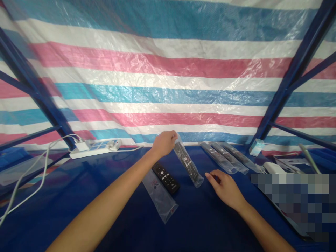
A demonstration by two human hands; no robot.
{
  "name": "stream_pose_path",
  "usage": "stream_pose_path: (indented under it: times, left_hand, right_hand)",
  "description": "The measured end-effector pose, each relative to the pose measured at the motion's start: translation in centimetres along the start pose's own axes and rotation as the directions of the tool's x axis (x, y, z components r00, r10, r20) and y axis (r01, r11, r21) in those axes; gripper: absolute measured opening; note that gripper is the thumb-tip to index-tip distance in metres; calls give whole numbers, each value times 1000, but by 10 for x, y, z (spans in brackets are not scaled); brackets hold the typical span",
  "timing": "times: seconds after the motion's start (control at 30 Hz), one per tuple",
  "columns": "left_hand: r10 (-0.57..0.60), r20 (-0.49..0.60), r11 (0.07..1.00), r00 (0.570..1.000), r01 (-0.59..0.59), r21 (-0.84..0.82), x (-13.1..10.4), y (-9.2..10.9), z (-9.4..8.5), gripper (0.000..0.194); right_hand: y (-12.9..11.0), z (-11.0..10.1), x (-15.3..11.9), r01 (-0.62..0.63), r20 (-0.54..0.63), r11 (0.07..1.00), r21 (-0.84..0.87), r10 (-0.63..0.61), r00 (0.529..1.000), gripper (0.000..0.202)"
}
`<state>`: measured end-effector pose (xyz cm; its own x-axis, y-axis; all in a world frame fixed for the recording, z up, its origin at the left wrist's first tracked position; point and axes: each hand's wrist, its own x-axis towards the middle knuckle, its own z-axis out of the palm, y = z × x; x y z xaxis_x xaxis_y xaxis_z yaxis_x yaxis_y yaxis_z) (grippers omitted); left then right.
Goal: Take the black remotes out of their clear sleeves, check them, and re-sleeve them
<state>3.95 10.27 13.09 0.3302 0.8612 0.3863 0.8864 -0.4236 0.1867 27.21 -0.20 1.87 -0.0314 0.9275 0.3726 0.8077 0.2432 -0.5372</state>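
Note:
My left hand (165, 142) pinches the top end of a clear plastic bag with a black remote control (187, 161) inside, which hangs tilted over the blue table. Just right of the bag's lower end is my right hand (223, 185), holding nothing, its thumb and curled fingers apart. Below my left forearm lies an unwrapped black remote control (166, 177). Beside it a flat clear plastic bag (160, 198) rests on the table, its upper end partly hidden by the forearm. Three bagged remote controls (220, 156) lie side by side at the back right.
A white power strip (91, 149) with plugs and cables stands at the back left. On the right are a small light-blue box (256, 147), a white device (274, 168) and a pixelated dark-edged object (296, 206). Blue metal posts (291, 77) and striped sheeting (168, 70) enclose the table (204, 224).

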Motion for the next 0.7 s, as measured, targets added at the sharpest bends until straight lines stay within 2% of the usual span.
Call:
stream_pose_path:
  times: [0.17,0.37,0.6,0.7]
  left_hand:
    - [73,-103,990,992,-84,-114,-4,28,-33,20]
    - [115,-149,990,982,-126,-65,-13,57,-58,20]
    - [220,-259,972,940,-233,-22,-16,66,-88,20]
    - [236,-297,966,925,-258,-37,-19,67,-102,20]
  right_hand:
    - [-2,0,-2,-19,111,999,-31,22,994,43]
    - [-6,6,-2,7,172,997,-75,6,985,40]
    - [-13,15,6,68,188,994,-81,-51,981,42]
    - [-16,19,8,89,195,994,-63,-75,978,36]
